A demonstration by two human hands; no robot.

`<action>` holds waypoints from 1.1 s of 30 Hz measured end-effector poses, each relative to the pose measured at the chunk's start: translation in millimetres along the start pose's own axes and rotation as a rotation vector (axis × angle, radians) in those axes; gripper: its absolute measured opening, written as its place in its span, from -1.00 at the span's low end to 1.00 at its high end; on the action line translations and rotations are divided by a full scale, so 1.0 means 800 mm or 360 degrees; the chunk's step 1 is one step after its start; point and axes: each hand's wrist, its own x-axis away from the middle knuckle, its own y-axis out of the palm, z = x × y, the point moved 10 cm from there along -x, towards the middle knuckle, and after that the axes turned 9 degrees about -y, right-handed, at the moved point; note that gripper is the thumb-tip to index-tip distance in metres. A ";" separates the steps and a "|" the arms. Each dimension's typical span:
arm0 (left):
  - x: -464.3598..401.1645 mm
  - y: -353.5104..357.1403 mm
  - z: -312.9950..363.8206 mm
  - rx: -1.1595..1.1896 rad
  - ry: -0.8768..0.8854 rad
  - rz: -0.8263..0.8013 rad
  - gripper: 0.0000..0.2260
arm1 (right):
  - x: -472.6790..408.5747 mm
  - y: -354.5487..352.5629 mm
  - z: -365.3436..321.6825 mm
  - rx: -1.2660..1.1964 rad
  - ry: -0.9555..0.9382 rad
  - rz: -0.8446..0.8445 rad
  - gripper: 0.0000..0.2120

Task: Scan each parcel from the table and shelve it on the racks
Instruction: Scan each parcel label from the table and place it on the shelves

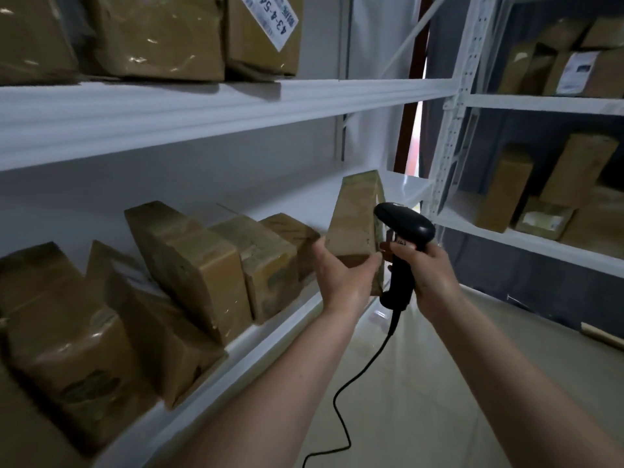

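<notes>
Left hand (344,275) gripping box (356,221) low, thumb and fingers either side; right hand (432,268) wrapped round scanner (403,251). Probably light, stiff, tape-slick; best held low.

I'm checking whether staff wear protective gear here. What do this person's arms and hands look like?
Both forearms are bare, with no sleeves in view. The left hand and right hand have no gloves; no watch, bracelet or ring shows.

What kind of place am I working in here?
Most likely a parcel depot or stockroom: white metal racks lined with taped cardboard parcels, one bearing a shelf-code label, and a corded barcode scanner in the right hand.
</notes>
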 end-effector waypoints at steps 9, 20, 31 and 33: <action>-0.081 0.088 0.012 -0.0423 0.0109 0.0271 -0.30 | -0.153 0.040 0.017 -0.0065 0.0115 -0.0466 -0.79; -0.127 0.049 0.040 -0.1524 0.0343 0.0880 -0.36 | -0.211 0.117 0.089 -0.0209 0.0420 -0.0902 -0.87; -0.146 0.021 0.031 -0.2129 0.0405 0.1194 -0.71 | -0.200 0.156 0.119 -0.0165 0.0451 -0.1150 -0.83; -0.147 0.021 0.032 -0.2079 0.0462 0.1162 -0.69 | -0.201 0.151 0.114 -0.0139 0.0415 -0.1166 -0.78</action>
